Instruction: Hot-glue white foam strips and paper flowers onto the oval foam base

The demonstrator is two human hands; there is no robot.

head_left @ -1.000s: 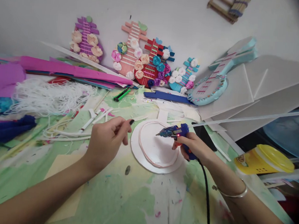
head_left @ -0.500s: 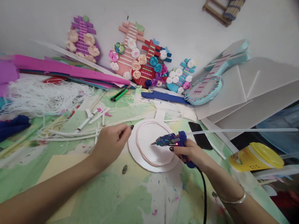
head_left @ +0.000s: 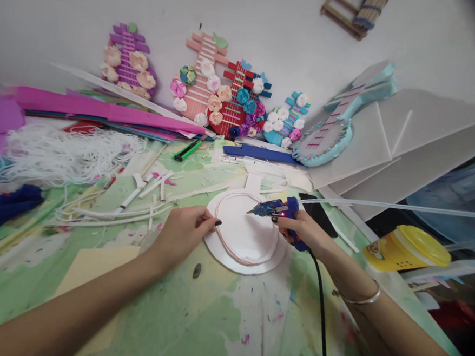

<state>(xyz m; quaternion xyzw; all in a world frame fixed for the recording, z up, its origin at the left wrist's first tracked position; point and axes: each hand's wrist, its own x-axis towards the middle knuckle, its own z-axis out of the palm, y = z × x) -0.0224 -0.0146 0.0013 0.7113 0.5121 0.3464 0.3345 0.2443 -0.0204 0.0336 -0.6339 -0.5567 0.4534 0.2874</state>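
Note:
A white disc [head_left: 235, 260] with a short neck lies flat on the table, and a loop of thin pinkish cord [head_left: 226, 246] runs around on top of it inside the rim. At the disc's left edge is my left hand [head_left: 187, 229], its thumb and fingers pinched together beside the cord loop. Whether anything is between those fingertips I cannot make out. My right hand [head_left: 305, 229] grips a blue hot glue gun [head_left: 290, 208] above the disc's right side. The gun's nozzle points left over the disc, a red light glows on its body, and a long clear glue stick [head_left: 402, 207] sticks out behind.
Decorated toy instruments [head_left: 230, 109] lean on the wall. White yarn [head_left: 72, 155] and pink sheets [head_left: 88, 105] lie left. A green cutter [head_left: 188, 149], a black phone [head_left: 320, 215], a yellow tub [head_left: 407, 248] and grey boards [head_left: 420, 125] are around. The black cord [head_left: 322, 314] trails down.
My left hand has moved slightly right and down, bringing its pinched fingertips to the cord loop. The glue gun has risen, its nozzle now farther up over the disc.

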